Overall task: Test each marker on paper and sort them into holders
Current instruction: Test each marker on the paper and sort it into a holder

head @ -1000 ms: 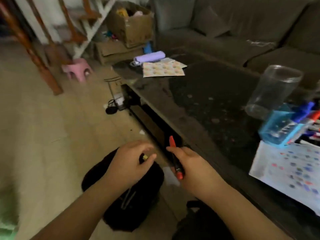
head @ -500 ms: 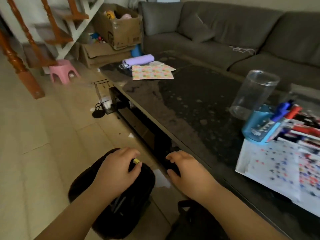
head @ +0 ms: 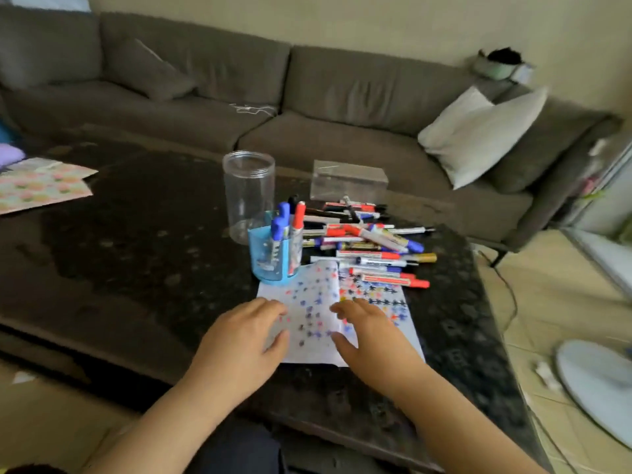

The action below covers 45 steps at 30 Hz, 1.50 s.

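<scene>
Few markers [head: 285, 230] are sorted into the blue holder [head: 270, 258]; clear jar [head: 249, 193] seems empty. Most are piled [head: 369, 244] right of it. Left hand [head: 244, 340] and right hand [head: 369, 333], loosely spread and holding nothing, are over the dotted paper [head: 314, 302].

We see both hands, left [head: 239, 340] and right [head: 371, 336], spread empty over the dotted paper [head: 314, 302] near the table's [head: 136, 234] front edge, markers [head: 369, 241] piled behind, beside a blue holder [head: 270, 258].

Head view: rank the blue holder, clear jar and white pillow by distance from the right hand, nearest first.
From the right hand:
1. Blue holder, ahead and left, at the paper's far edge.
2. Clear jar, just behind the holder.
3. White pillow, far right on the sofa.
</scene>
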Motion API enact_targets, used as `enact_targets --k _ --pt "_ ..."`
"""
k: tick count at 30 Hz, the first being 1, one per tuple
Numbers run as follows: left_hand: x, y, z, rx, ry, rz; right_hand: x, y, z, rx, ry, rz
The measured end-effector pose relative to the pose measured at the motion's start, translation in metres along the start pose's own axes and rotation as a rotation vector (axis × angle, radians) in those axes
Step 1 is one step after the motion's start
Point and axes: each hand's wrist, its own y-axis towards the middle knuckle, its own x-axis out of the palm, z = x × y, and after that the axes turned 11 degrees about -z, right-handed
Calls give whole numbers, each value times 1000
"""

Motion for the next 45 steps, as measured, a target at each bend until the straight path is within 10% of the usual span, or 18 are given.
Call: enact_targets --k 11,25,33,45 --pt "77 112 39 175 -66 -57 -26 57 136 350 -128 102" --pt "94 119 42 185 -195 -35 -30 57 160 294 -254 100" --pt "76 116 62 137 -404 -27 -32 -4 101 225 833 368" --pt "89 114 69 -56 -1555 -624 6 -2 68 0 1906 -94"
